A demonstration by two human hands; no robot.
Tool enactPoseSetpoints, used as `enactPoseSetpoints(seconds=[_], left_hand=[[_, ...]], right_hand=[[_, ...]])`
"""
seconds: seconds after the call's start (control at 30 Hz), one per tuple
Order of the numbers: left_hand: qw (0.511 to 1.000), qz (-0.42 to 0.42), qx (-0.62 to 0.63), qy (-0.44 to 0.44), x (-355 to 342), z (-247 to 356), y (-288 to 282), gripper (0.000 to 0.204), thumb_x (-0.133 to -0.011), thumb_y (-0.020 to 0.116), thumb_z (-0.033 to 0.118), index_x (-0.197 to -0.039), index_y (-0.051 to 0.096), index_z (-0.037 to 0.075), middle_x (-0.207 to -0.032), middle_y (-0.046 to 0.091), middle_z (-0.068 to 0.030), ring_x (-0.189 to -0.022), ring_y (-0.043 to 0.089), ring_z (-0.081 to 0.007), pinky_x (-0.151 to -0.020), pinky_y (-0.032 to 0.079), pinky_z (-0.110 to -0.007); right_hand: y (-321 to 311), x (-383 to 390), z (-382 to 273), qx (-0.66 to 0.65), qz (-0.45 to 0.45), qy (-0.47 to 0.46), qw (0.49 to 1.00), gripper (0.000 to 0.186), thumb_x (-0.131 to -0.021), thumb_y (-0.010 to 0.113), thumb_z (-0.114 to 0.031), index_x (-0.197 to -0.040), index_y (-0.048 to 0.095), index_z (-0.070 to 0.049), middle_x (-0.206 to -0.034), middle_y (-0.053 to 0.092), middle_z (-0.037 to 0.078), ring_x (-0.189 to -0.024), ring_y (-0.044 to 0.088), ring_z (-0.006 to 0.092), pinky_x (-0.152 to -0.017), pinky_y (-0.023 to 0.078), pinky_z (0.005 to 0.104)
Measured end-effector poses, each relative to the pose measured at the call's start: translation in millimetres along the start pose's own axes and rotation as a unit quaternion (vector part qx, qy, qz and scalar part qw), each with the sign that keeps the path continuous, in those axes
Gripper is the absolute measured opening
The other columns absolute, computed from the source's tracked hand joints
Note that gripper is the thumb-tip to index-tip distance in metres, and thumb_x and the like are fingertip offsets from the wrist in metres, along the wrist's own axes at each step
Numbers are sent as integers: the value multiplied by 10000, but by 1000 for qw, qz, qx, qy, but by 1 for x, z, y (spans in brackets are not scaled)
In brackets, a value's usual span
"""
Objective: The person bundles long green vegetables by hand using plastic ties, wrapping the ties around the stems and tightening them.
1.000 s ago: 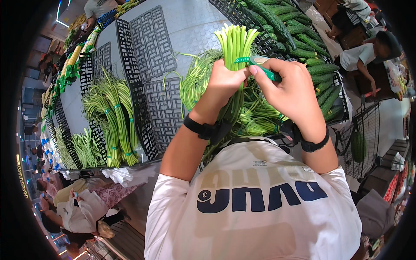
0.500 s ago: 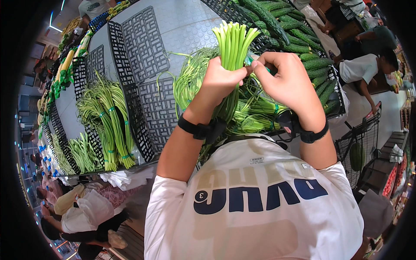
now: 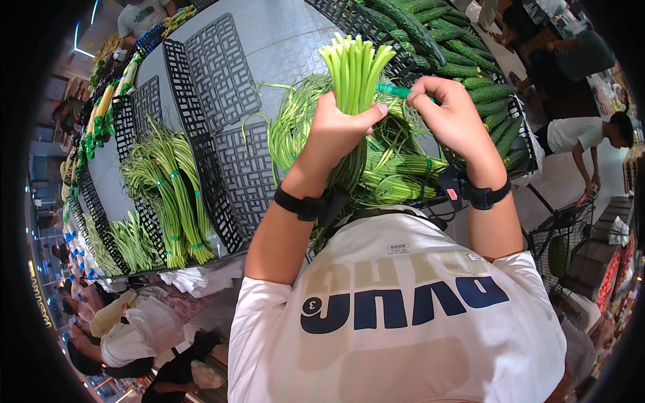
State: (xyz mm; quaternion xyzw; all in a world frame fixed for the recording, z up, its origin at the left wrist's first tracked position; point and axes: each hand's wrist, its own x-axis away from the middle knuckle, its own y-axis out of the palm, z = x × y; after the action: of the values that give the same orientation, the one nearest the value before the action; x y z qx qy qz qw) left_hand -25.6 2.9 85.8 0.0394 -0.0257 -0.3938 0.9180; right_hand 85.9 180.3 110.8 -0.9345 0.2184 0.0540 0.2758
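My left hand (image 3: pixel 336 127) grips an upright bunch of pale green stems (image 3: pixel 354 70), with the thumb across its front. Just to the right, my right hand (image 3: pixel 451 119) pinches a green tape (image 3: pixel 393 88) that stretches from behind the bunch. The roll, if it is in that hand, is hidden by the fingers. Beneath both hands lies a loose heap of long thin green stems (image 3: pixel 291 121) along with tied bundles (image 3: pixel 403 188).
Cucumbers (image 3: pixel 463 54) fill a black crate at upper right. Perforated black dividers (image 3: pixel 198 148) separate more tied bundles (image 3: pixel 175 201) and short greens (image 3: pixel 131 242) at left. A wire cart (image 3: pixel 564 221) stands at right. Other people (image 3: pixel 574 134) are at right, top left and lower left.
My right hand has drawn right, away from the bunch, lengthening the visible tape between them. My left hand and bunch have shifted slightly left. The person at right has moved further right.
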Motion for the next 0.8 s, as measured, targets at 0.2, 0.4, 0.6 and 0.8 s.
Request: enactPoseSetpoints(seconds=[0.2, 0.4, 0.6, 0.8], left_hand=[[1000, 17, -5, 14, -6, -9, -7, 137, -875, 777, 101, -905, 674, 15, -764, 649, -4, -621, 573, -73, -568, 459, -254], [998, 24, 23, 44, -13, -18, -11, 115, -871, 776, 65, -919, 686, 10, -760, 661, -9, -600, 575, -75, -548, 476, -260], [999, 44, 1, 28, -11, -9, -9, 135, -869, 743, 39, -999, 723, 10, -796, 687, -9, -600, 577, -68, -549, 486, -253], [996, 41, -49, 54, -9, -6, -2, 239, -884, 740, 83, -1105, 725, -5, -900, 737, -27, -766, 644, -72, -689, 533, -267]], right_hand=[[-8, 3, -39, 40, 18, -16, 999, 288, -893, 711, -259, -833, 718, 23, -608, 582, 85, -557, 485, 118, -537, 415, 317], [-20, 4, -58, -51, -81, -131, 987, 245, -946, 730, -184, -833, 744, 33, -591, 537, -9, -582, 447, 51, -510, 350, 268], [-7, -3, -61, 21, -58, -78, 995, 253, -925, 749, -245, -893, 780, 5, -585, 619, 45, -516, 462, 75, -481, 368, 283], [1, -10, -55, 103, -6, -69, 992, 346, -880, 768, -351, -831, 780, -9, -519, 550, 141, -432, 504, 236, -464, 395, 351]])
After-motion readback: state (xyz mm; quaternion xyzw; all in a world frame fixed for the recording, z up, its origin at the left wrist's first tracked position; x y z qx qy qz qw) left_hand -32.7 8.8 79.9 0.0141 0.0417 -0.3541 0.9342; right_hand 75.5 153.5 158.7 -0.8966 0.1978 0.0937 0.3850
